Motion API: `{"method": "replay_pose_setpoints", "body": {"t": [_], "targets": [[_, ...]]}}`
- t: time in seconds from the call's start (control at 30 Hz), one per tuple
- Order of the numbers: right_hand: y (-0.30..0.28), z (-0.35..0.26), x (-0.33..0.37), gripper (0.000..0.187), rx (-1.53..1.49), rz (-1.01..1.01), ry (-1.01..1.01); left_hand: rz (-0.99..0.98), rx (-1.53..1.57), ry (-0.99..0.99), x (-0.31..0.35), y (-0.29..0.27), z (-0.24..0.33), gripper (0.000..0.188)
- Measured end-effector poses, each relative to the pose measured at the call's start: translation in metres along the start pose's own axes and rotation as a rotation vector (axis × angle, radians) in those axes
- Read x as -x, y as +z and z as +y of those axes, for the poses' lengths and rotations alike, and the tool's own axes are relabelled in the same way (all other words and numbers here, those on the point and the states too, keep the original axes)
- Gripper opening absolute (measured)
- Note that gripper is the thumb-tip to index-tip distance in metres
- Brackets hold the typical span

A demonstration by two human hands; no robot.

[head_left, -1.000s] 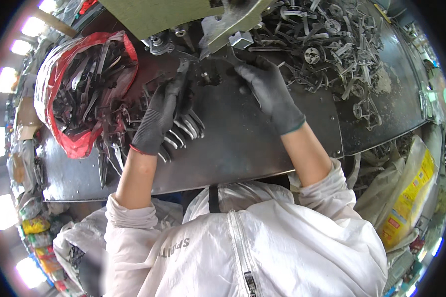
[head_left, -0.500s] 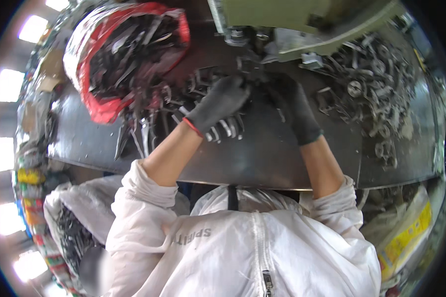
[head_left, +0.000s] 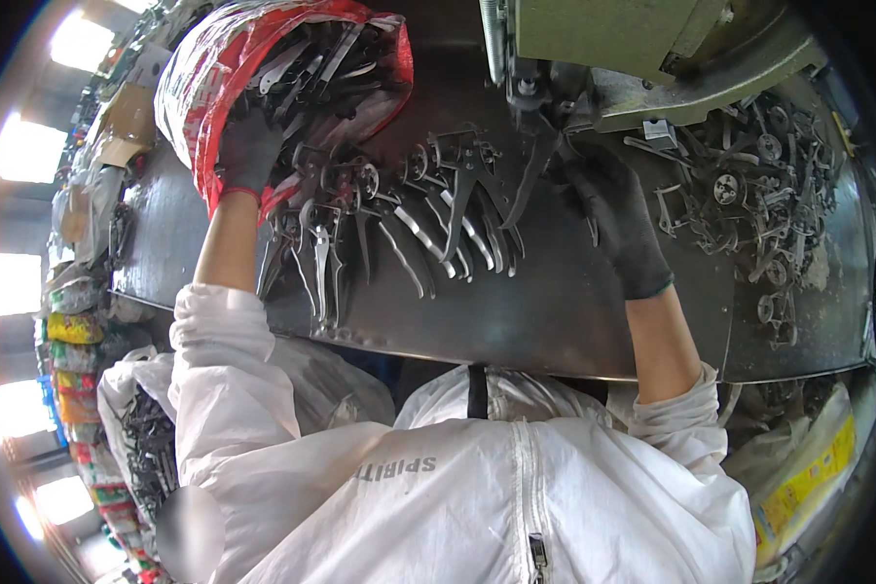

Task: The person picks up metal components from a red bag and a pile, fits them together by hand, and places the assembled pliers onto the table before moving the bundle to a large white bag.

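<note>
My left hand [head_left: 250,151], in a dark glove, reaches into the mouth of a red and white plastic bag [head_left: 197,102] at the far left. Its fingers blend into the dark metal handle pieces [head_left: 326,73] in the bag, so their grip is hidden. My right hand [head_left: 615,219], gloved too, is closed at a plier-like metal tool [head_left: 530,183] under the head of a green machine [head_left: 603,34]. That tool's dark curved handle hangs down left of the fingers. Between my hands, several similar plier-like tools [head_left: 462,190] lie in a row on the dark metal table [head_left: 516,321].
A heap of loose metal parts [head_left: 749,190] with round discs covers the table's right side. Below the table edge, a white sack [head_left: 136,389] of dark pieces stands left and a yellow-marked sack [head_left: 808,477] right. Stacked colourful bundles [head_left: 73,355] line the far left.
My left hand has left the spot beside my right hand and moved left to the bag. My right hand stays by the machine. The view has shifted slightly.
</note>
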State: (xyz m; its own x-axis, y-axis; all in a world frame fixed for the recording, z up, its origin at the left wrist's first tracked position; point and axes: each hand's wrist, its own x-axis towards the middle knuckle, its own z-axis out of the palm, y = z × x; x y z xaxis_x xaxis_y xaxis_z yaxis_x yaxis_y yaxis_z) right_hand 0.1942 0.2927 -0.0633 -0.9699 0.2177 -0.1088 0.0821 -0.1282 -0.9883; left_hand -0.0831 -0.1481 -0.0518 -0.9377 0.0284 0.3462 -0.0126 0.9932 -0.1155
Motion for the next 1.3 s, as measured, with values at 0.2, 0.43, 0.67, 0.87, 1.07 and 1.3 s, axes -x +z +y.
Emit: {"method": "replay_pose_setpoints", "body": {"t": [0.2,0.43,0.67,0.87,1.07,1.3], "targets": [[-0.012,0.008,0.013,0.027,0.030,-0.073,0.038,0.368,-0.231,0.565,-0.004,-0.012,0.000,0.035],[-0.016,0.015,0.011,0.018,-0.019,0.043,0.190,-0.152,0.885,0.228,0.038,-0.071,0.027,0.034],[0.013,0.035,0.013,0.030,-0.302,0.041,0.055,-0.602,2.149,-0.212,0.061,-0.030,0.003,0.032],[-0.013,0.011,0.038,0.030,0.678,-0.022,-0.380,-1.036,2.822,-0.073,0.086,-0.018,0.065,0.033],[-0.162,-0.044,0.077,0.022,0.764,0.673,-0.424,-0.708,2.575,-0.003,0.107,-0.056,0.082,0.037],[-0.322,-0.065,0.140,0.031,0.905,1.048,-0.459,-0.632,2.134,0.048,0.140,-0.088,0.127,0.037]]}}
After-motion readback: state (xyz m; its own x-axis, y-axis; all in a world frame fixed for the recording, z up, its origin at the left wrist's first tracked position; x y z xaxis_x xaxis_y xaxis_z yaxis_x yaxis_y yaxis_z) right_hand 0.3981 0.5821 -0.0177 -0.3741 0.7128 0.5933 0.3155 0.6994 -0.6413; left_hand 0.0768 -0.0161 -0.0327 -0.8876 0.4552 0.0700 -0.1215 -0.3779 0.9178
